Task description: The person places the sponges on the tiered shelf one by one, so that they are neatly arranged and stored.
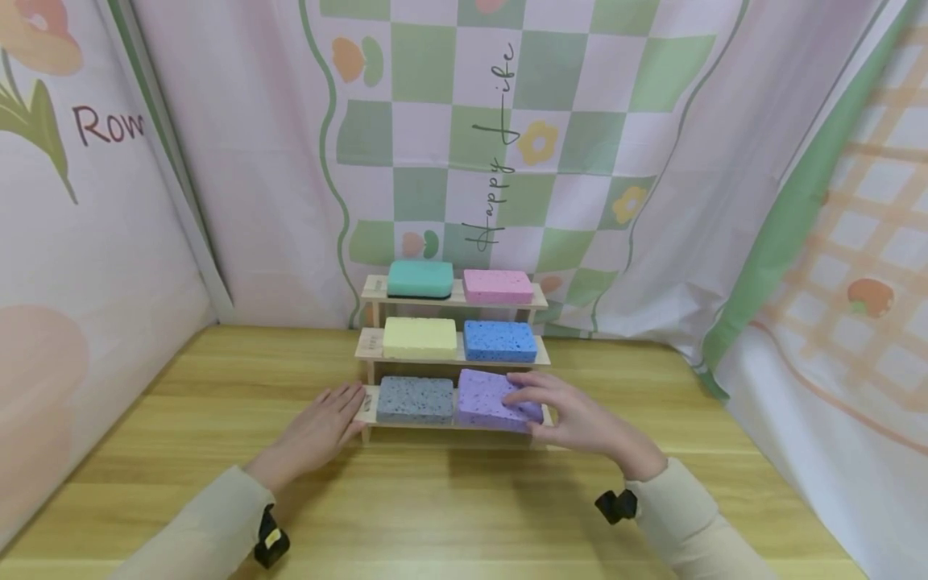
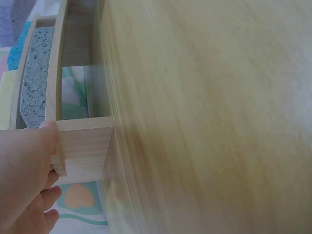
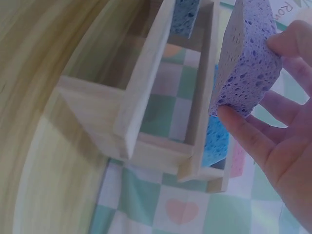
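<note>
A three-tiered wooden shelf (image 1: 373, 344) stands on the table. My right hand (image 1: 573, 415) pinches a purple sponge (image 1: 484, 396) at the right of the lowest tier. In the right wrist view that purple sponge (image 3: 251, 58) is raised off the rack, tilted, with thumb and fingertips on its sides. My left hand (image 1: 322, 427) holds the left end of the lowest tier; the left wrist view shows the hand's (image 2: 27, 180) thumb at the front edge and its fingers round the end. A grey speckled sponge (image 1: 416, 400) sits on that tier, beside the purple one.
On the middle tier lie a yellow sponge (image 1: 420, 338) and a blue sponge (image 1: 500, 341). The top tier bears a teal sponge (image 1: 420, 279) and a pink sponge (image 1: 498, 286). Patterned curtains (image 1: 424, 137) hang behind and beside the wooden table (image 1: 435, 515).
</note>
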